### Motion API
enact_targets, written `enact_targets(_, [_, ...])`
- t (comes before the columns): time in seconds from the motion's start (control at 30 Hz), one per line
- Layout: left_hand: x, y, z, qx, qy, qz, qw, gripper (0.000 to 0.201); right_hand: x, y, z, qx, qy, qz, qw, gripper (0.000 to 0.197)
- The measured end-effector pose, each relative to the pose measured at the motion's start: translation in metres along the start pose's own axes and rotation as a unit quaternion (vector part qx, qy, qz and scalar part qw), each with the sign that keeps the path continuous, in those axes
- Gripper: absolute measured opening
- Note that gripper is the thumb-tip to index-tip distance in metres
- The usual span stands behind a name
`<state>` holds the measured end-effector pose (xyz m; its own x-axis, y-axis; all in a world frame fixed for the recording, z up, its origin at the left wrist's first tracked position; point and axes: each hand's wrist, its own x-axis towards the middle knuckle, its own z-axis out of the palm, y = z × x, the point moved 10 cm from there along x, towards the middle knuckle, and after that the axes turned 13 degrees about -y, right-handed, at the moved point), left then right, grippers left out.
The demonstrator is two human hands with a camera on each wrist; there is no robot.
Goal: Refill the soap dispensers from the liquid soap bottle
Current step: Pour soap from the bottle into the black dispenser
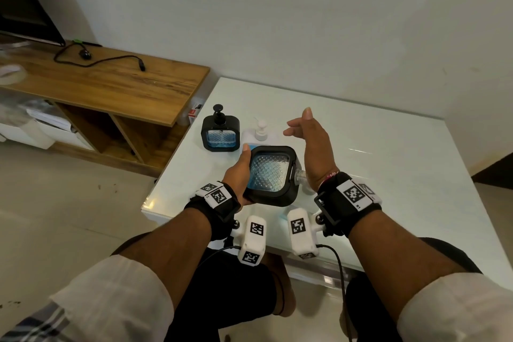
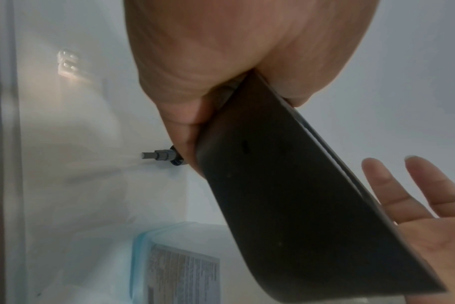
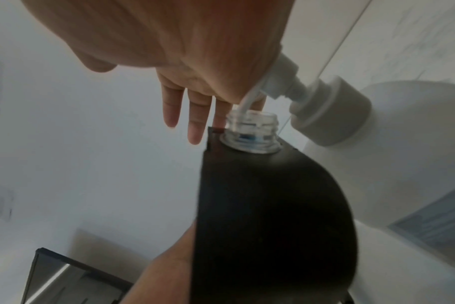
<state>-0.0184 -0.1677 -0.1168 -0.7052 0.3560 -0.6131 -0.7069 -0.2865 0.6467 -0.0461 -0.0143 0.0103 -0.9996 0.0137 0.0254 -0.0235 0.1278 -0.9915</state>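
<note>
My left hand [image 1: 236, 175] grips a black square dispenser [image 1: 270, 175] with a clear patterned window, tilted above the white table [image 1: 388, 161]. Its clear threaded neck [image 3: 252, 131] has no pump on it and points right, toward my right wrist. A little blue liquid shows inside. My right hand [image 1: 308, 133] hovers open beside it with straight fingers and holds nothing. Behind stand the white liquid soap bottle [image 1: 261, 130] with its pump and a second black dispenser [image 1: 220, 133] with a black pump. The left wrist view shows the dispenser's dark side [image 2: 299, 185] under my palm.
A wooden TV unit [image 1: 111, 83] stands left of the table, with a dark screen [image 1: 25, 8] and a black cable [image 1: 97, 61] on it. The table's near left corner [image 1: 150, 205] lies just under my left wrist. A plain wall runs behind.
</note>
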Motion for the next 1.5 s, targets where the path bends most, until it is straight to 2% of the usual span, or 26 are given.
enact_targets(0.27, [-0.003, 0.002, 0.002, 0.0, 0.005, 0.004, 1.0, 0.075, 0.003, -0.001, 0.007, -0.051, -0.04, 0.004, 0.998, 0.057])
enact_targets(0.5, [-0.008, 0.006, 0.001, 0.005, 0.017, 0.009, 1.0, 0.071, -0.003, -0.005, -0.004, -0.024, 0.012, -0.02, 0.999, 0.061])
enact_targets(0.7, [-0.011, 0.005, 0.002, 0.011, 0.023, 0.007, 1.0, 0.074, -0.003, -0.004, 0.007, -0.045, -0.023, -0.02, 0.999, 0.056])
enact_targets(0.9, [-0.016, 0.007, 0.005, 0.005, 0.02, 0.015, 1.0, 0.07, -0.002, -0.008, -0.007, 0.018, 0.019, -0.022, 0.999, 0.072])
enact_targets(1.07, [-0.013, 0.008, 0.003, 0.005, 0.024, 0.011, 1.0, 0.072, -0.002, -0.014, -0.008, -0.036, 0.032, -0.045, 0.998, 0.054])
enact_targets(1.2, [-0.014, 0.007, 0.002, 0.006, 0.029, 0.008, 1.0, 0.075, 0.0, -0.014, 0.005, -0.111, 0.006, -0.048, 0.993, 0.068])
enact_targets(1.37, [-0.016, 0.01, 0.004, 0.009, 0.025, 0.015, 1.0, 0.072, -0.002, -0.016, 0.0, -0.055, 0.018, -0.039, 0.998, 0.057])
enact_targets(1.5, [-0.014, 0.01, 0.003, 0.012, 0.026, 0.011, 1.0, 0.07, -0.003, -0.015, 0.001, -0.08, 0.016, -0.04, 0.996, 0.055])
